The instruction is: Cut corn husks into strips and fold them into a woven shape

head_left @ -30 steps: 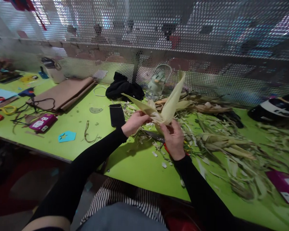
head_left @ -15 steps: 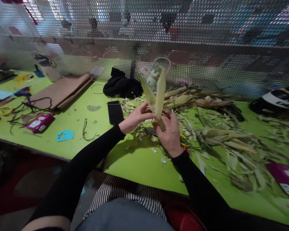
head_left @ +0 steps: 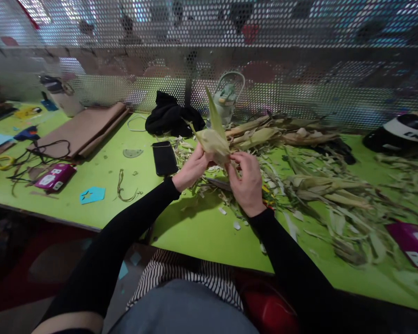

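A pale green corn husk (head_left: 212,140) is held up between both hands above the green table, one narrow leaf pointing upward. My left hand (head_left: 193,169) is closed on its left side, with some fingers hidden behind the leaves. At the husk's lower right end, my right hand (head_left: 245,181) pinches with thumb and fingers. Beneath the hands lie husk scraps and a dark blade-like thing (head_left: 218,184), partly covered. More corn husks (head_left: 257,137) are piled just behind, and another husk bundle (head_left: 320,188) rests to the right.
A black phone (head_left: 164,158), black cloth (head_left: 174,118) and pale green bottle (head_left: 225,104) stand or lie behind my hands. Leftward are a blue paper tag (head_left: 92,195), a purple box (head_left: 55,177) and brown paper (head_left: 80,130). A perforated metal screen (head_left: 142,74) borders the table's back.
The husk has tilted to the left, and its broad leaf has folded down toward my left hand. My right hand has shifted slightly at the lower end. The view has moved a little.
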{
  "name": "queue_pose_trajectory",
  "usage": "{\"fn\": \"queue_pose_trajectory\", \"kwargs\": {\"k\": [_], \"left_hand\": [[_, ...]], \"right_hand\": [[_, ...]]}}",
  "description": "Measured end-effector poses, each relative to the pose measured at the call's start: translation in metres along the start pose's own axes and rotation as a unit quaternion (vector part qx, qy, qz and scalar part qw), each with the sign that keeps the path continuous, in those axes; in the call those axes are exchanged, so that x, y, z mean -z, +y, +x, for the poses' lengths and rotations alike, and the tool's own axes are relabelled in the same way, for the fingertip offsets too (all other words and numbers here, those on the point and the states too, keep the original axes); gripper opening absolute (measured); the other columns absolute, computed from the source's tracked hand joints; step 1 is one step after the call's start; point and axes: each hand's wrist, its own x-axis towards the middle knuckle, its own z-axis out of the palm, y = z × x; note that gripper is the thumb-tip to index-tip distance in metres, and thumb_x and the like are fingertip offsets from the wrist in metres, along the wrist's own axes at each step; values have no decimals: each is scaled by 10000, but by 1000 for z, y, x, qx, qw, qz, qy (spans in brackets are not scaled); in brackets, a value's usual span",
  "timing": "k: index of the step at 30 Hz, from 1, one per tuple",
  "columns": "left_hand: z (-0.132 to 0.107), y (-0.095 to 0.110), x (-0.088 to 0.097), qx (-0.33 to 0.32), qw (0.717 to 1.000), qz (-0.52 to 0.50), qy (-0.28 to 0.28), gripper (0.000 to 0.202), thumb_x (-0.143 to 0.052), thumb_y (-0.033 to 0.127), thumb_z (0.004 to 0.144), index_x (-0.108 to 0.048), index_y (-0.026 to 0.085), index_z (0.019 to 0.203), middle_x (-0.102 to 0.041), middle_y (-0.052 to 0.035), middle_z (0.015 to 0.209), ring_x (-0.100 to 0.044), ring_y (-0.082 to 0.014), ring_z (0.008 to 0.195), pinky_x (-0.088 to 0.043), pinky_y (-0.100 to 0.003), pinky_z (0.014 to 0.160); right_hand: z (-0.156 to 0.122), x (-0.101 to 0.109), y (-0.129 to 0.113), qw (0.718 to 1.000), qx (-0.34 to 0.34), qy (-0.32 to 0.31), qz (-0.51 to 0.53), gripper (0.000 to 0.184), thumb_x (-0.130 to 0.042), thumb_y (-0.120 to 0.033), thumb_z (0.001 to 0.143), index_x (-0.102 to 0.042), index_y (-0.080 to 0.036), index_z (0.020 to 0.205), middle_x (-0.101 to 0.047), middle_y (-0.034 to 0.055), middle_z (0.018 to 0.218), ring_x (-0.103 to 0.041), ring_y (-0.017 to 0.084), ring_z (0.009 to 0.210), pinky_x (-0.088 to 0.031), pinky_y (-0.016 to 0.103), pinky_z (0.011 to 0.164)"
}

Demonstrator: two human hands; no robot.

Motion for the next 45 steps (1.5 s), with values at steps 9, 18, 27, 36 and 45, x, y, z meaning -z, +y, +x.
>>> {"fn": "queue_pose_trajectory", "kwargs": {"k": [9, 18, 27, 36, 45], "left_hand": [[-1, -8, 7, -20, 997, 36, -65, 275, -637, 383, 937, -729, 133, 1007, -739, -94, 1103, -704, -184, 1013, -555, -312, 947], [-7, 7, 1, -7, 992, 81, -91, 262, -755, 356, 847, -735, 144, 1000, -740, -68, 1014, -690, -192, 978, -540, -281, 884], [-1, 4, 12, -14, 992, 48, -116, 210, -511, 305, 1000, -609, 153, 893, -691, -28, 778, -666, -123, 701, -526, -266, 758], [-10, 4, 0, -104, 986, 124, -36, 375, -850, 309, 741, -551, 178, 927, -663, -6, 920, -608, -74, 717, -471, -196, 663], [-3, 6, 3, -72, 995, 53, -36, 131, -666, 146, 879, -558, 151, 805, -584, 53, 673, -549, -42, 587, -465, -186, 616]], "right_hand": [[6, 5, -1, 998, -39, 29, 35, 248, -532, -364, 972, -640, -207, 1132, -685, 138, 1130, -648, 273, 1036, -543, 432, 852], [16, 14, -4, 990, -99, 53, 86, 253, -599, -477, 918, -661, -236, 872, -718, 74, 916, -655, 235, 841, -533, 398, 786], [24, 20, 1, 943, -208, -19, 258, 362, -577, -591, 882, -531, -232, 864, -518, -22, 725, -452, 130, 605, -378, 274, 538], [16, 17, -9, 973, -187, 56, 120, 322, -537, -561, 919, -531, -239, 922, -616, 45, 830, -556, 204, 731, -456, 359, 693], [17, 17, -12, 961, -183, 66, 198, 301, -570, -504, 931, -576, -217, 837, -586, -13, 745, -527, 143, 682, -430, 278, 635]]}}
